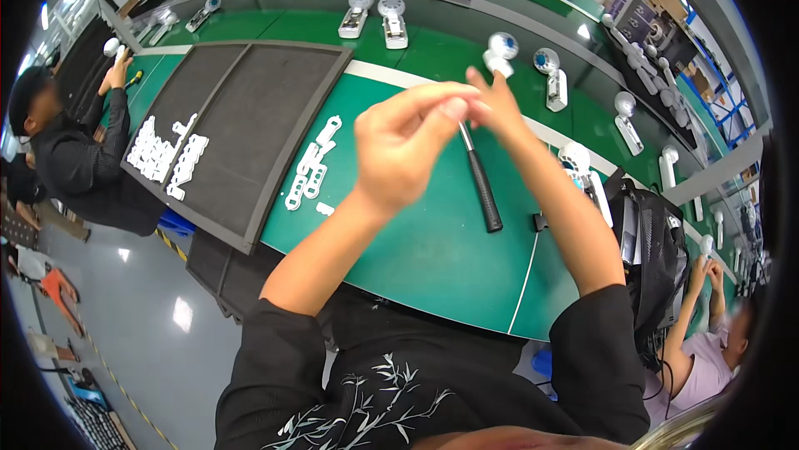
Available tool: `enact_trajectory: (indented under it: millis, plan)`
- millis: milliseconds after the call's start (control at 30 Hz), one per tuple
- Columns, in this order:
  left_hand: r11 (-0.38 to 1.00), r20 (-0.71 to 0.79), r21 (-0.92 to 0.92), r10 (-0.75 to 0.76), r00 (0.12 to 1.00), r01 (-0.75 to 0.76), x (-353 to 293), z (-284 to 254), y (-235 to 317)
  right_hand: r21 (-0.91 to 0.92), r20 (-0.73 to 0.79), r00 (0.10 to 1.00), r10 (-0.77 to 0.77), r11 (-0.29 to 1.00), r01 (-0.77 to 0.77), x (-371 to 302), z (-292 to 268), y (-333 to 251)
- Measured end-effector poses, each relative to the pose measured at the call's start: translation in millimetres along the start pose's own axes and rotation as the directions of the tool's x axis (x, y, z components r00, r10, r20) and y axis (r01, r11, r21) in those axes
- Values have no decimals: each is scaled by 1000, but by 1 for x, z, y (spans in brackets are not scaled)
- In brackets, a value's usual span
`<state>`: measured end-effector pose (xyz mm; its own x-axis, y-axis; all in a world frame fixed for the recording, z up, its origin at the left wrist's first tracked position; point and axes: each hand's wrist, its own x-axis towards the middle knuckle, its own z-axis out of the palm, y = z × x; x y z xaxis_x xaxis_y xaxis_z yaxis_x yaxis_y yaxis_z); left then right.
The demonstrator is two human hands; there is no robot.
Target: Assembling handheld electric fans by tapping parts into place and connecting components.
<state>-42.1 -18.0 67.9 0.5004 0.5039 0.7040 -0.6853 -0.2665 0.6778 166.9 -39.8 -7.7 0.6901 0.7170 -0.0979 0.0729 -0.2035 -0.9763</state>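
Over the green bench (416, 254), both bare hands are up in mid-air, in front of a row of white units with round heads. Left hand (395, 154): thumb and index tips closed together in a pinch; can't tell from here if anything small sits between them. Right hand (501, 109) is just beyond those fingertips, partly behind them in my view, and blurred. A couple of its fingers point up, apart from each other; the others are hidden, so can't tell how far it's open or if it grips anything.

Nearest white unit (500, 52) is right at the right hand's raised fingers, blurred, blue-grey round head uppermost. Touching or just apart: can't tell. It's over the green strip (445, 54) behind the white line, between a pair of units (393, 22) to the left and another unit (553, 84) to the right.

Below the hands, a black-handled tool (484, 192) with a metal shaft lies on the bench. Left of it, loose white flat parts (315, 169), near a dark framed tray (275, 75) with more white parts (152, 150) at its near-left end. Black bag (657, 242) right of the right forearm.

Co-worker in a dark cap (79, 142) at far left has hands on a white piece; another in a pale pink top (703, 358) at lower right, both hands raised.
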Motion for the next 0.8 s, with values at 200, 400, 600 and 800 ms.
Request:
enact_trajectory:
  millis: [200,400,600,800]
  plan:
    - [947,160,1,318,934,-322,-11,-10,115,-230,341,903,-262,908,350,-73,28,31]
    - [896,321,-45,433,843,-443,10,21,138,-431,473,601,-645,426,796,-90,29,54]
    - [877,465,-101,460,757,-470,43,45,166,-394,509,623,-595,482,782,-122,22,17]
    - [879,496,35,398,772,-476,11,82,200,-355,477,598,-645,481,802,-122,16,12]
